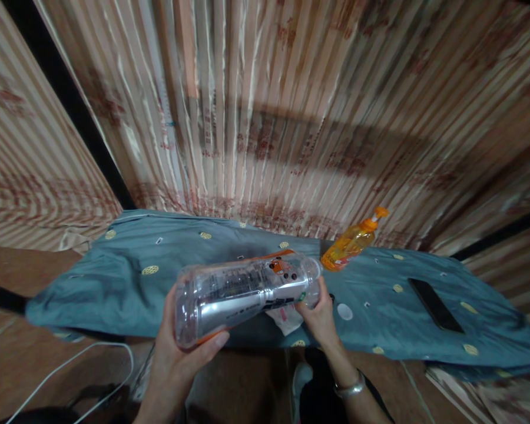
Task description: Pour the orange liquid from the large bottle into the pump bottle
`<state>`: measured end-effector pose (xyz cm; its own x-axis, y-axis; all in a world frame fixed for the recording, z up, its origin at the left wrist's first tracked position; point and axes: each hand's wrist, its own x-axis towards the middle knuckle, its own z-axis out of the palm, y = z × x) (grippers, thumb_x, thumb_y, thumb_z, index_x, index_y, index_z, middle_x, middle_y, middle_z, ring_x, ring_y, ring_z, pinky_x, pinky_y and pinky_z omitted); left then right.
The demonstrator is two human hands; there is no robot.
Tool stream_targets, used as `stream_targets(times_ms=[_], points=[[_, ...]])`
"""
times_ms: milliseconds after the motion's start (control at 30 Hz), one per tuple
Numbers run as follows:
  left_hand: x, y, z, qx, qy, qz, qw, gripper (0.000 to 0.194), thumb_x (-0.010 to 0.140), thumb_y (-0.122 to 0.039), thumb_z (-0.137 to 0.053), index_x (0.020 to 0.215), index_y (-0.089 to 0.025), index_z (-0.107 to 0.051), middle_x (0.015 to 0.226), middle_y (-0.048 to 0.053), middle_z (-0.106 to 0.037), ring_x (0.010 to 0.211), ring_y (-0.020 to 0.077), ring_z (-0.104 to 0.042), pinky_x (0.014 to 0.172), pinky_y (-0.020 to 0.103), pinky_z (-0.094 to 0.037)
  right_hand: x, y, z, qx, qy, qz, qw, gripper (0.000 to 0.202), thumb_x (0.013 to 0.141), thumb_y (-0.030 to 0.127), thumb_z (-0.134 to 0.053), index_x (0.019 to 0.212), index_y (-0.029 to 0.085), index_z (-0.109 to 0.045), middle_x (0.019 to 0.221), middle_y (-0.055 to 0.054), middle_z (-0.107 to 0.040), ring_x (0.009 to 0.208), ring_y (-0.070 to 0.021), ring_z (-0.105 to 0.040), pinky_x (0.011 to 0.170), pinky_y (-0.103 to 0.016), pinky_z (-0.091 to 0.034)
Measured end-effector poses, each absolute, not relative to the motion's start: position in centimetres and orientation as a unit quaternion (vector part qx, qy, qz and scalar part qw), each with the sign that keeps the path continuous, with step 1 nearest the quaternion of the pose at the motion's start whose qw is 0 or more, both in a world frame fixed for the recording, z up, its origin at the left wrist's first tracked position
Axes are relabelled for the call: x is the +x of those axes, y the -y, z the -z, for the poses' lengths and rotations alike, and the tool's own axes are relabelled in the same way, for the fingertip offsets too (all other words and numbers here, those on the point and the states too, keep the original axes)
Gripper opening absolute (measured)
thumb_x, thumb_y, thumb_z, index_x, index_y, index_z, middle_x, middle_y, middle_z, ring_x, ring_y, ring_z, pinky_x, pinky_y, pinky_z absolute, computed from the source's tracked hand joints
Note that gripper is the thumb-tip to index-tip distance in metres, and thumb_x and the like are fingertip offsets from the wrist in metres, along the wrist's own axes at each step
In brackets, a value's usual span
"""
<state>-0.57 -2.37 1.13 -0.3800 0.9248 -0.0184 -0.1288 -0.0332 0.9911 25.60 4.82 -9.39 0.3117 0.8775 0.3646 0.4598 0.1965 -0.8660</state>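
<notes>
A large clear plastic bottle (pixel 247 291) with a printed label lies tilted in the air between my hands, its base to the left and its neck to the right. My left hand (pixel 181 353) is wrapped round the base end, thumb along the underside. At the neck end, my right hand (pixel 318 312) grips with bent fingers, partly hidden behind the bottle. An orange pump bottle (pixel 348 246) with yellow-orange liquid stands just beyond the neck. Below the bottle a white packet (pixel 286 319) shows in part on the teal cloth (pixel 221 235).
A black phone (pixel 435 305) lies on the cloth at the right. Near my right hand is a white round disc (pixel 345 312). A striped curtain (pixel 265 118) hangs behind, with dark poles at both sides. A white cable (pixel 70 368) loops at the lower left.
</notes>
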Motion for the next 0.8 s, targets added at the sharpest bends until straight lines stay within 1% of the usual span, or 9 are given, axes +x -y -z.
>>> stream_targets(times_ms=[67, 200, 300, 367, 567, 700, 800], points=[[-0.55, 2.34, -1.19, 0.362, -0.548, -0.622, 0.427, 0.101, 0.058, -0.052, -0.095, 0.145, -0.021, -0.054, 0.135, 0.010, -0.071, 0.124, 0.0296, -0.068, 0.107, 0.035, -0.053, 25.67, -4.84, 9.52, -0.602, 0.556, -0.191, 0.540, 0.072, 0.069, 0.039, -0.075, 0.137, 0.018, -0.062, 0.119, -0.011, -0.079, 0.104, -0.0318, -0.075, 0.093, -0.043, -0.061], [-0.48, 2.31, -1.27, 0.354, -0.544, -0.629, 0.428, 0.100, 0.057, -0.050, -0.096, 0.144, -0.022, -0.057, 0.134, 0.009, -0.073, 0.123, 0.0285, -0.069, 0.104, 0.032, -0.055, 25.87, -4.92, 9.85, -0.612, 0.549, -0.185, 0.539, 0.073, 0.066, 0.040, -0.076, 0.135, 0.018, -0.063, 0.120, -0.012, -0.078, 0.107, -0.0340, -0.074, 0.094, -0.045, -0.060], [-0.46, 2.32, -1.31, 0.348, -0.545, -0.628, 0.433, 0.092, 0.056, -0.050, -0.097, 0.135, -0.021, -0.062, 0.131, 0.009, -0.075, 0.120, 0.0277, -0.071, 0.099, 0.030, -0.057, 25.96, -4.93, 10.00, -0.612, 0.550, -0.185, 0.537, 0.074, 0.067, 0.040, -0.075, 0.136, 0.018, -0.063, 0.120, -0.013, -0.079, 0.108, -0.0350, -0.075, 0.094, -0.045, -0.061], [-0.47, 2.31, -1.34, 0.348, -0.548, -0.624, 0.434, 0.088, 0.055, -0.050, -0.097, 0.131, -0.020, -0.063, 0.128, 0.010, -0.075, 0.117, 0.0286, -0.073, 0.096, 0.030, -0.059, 25.99, -4.90, 10.10, -0.610, 0.554, -0.182, 0.536, 0.074, 0.068, 0.039, -0.074, 0.138, 0.018, -0.062, 0.119, -0.012, -0.079, 0.106, -0.0341, -0.076, 0.092, -0.044, -0.062], [-0.52, 2.27, -1.47, 0.358, -0.544, -0.623, 0.434, 0.101, 0.057, -0.049, -0.096, 0.145, -0.020, -0.055, 0.128, 0.010, -0.076, 0.116, 0.0276, -0.073, 0.095, 0.029, -0.059, 26.06, -4.85, 10.40, -0.606, 0.556, -0.169, 0.542, 0.076, 0.068, 0.038, -0.075, 0.140, 0.019, -0.060, 0.119, -0.011, -0.079, 0.105, -0.0336, -0.076, 0.091, -0.043, -0.062], [-0.56, 2.25, -1.41, 0.352, -0.551, -0.621, 0.432, 0.104, 0.055, -0.052, -0.097, 0.145, -0.021, -0.056, 0.128, 0.010, -0.076, 0.115, 0.0278, -0.073, 0.095, 0.029, -0.058, 26.14, -4.86, 10.37, -0.615, 0.550, -0.180, 0.535, 0.079, 0.068, 0.045, -0.077, 0.139, 0.017, -0.060, 0.122, -0.014, -0.077, 0.110, -0.0362, -0.074, 0.094, -0.046, -0.060], [-0.54, 2.17, -1.40, 0.356, -0.541, -0.628, 0.431, 0.099, 0.055, -0.050, -0.097, 0.142, -0.020, -0.059, 0.127, 0.010, -0.076, 0.118, 0.0299, -0.072, 0.098, 0.033, -0.058, 26.15, -4.88, 10.31, -0.614, 0.551, -0.189, 0.533, 0.078, 0.068, 0.044, -0.075, 0.140, 0.017, -0.059, 0.123, -0.014, -0.077, 0.111, -0.0368, -0.074, 0.096, -0.047, -0.060]])
